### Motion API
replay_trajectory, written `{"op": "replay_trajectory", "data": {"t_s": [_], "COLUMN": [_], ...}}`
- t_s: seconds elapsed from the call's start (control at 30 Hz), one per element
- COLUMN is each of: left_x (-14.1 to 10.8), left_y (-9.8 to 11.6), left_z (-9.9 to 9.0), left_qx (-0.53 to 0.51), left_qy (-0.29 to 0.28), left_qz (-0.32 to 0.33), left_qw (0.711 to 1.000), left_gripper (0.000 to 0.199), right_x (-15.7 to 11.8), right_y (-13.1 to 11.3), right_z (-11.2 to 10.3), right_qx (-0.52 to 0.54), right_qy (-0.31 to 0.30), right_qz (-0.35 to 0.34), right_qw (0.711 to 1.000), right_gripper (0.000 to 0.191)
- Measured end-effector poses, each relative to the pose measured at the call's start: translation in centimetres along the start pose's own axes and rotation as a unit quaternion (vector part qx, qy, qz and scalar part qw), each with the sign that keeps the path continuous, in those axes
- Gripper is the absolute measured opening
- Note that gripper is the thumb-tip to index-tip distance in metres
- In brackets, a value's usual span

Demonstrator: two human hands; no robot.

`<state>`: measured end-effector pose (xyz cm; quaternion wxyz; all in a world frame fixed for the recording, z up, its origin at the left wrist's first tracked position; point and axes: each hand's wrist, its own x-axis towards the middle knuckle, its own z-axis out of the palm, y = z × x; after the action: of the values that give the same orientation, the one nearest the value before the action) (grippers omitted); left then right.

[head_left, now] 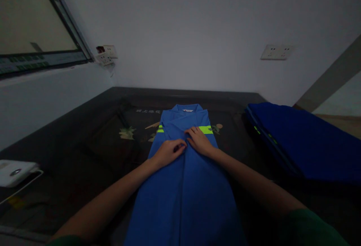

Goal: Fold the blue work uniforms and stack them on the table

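A blue work jacket [163,201] with bright yellow-green bands lies lengthwise before me, its collar at the far end and its front edges running down the middle. My left hand [170,151] is closed in a pinch at the front opening, thumb and fingertips meeting on the cloth. Just beyond and to the right, my right hand [199,140] has its fingers bent over the same opening, with the thumb against the fabric edge. Both hands rest on the chest part, close together. The exact bit of cloth between the fingertips is too small and dim to make out.
A folded stack of darker blue garments [307,140] lies at the right. The dark tabletop [93,155] bears printed plants and characters. At the left sits a white device [17,172] with a cable. Wall sockets [278,52] and a window [36,20] are behind.
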<state>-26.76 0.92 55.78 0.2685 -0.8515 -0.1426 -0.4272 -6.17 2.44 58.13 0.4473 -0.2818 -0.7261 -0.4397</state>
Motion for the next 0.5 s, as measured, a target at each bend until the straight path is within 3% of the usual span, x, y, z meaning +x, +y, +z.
{"op": "replay_trajectory", "data": {"t_s": [0.1,0.17,0.27,0.4,0.5], "left_x": [0.5,0.5,0.1,-0.4,-0.6], "left_y": [-0.9,-1.6,-2.1,-1.4,-0.7], "left_z": [-1.8,-2.7,-3.0,-1.7,-1.1], "left_qx": [0.040,0.086,0.086,-0.015,-0.018], "left_qy": [0.044,0.021,-0.031,-0.062,-0.073], "left_qz": [-0.079,-0.134,-0.193,-0.197,-0.174], "left_qw": [0.995,0.987,0.977,0.978,0.982], "left_gripper": [0.017,0.016,0.027,0.040,0.032], "right_x": [1.9,3.7,6.2,8.1,8.9], "right_y": [3.0,5.8,9.6,12.1,12.5], "right_z": [-1.9,-3.2,-4.5,-3.9,-2.8], "right_qx": [0.024,0.007,-0.018,-0.031,-0.038], "right_qy": [0.060,0.074,0.056,0.049,0.046], "right_qz": [0.052,0.141,0.308,0.400,0.421], "right_qw": [0.997,0.987,0.949,0.915,0.905], "right_gripper": [0.024,0.027,0.029,0.037,0.036]}}
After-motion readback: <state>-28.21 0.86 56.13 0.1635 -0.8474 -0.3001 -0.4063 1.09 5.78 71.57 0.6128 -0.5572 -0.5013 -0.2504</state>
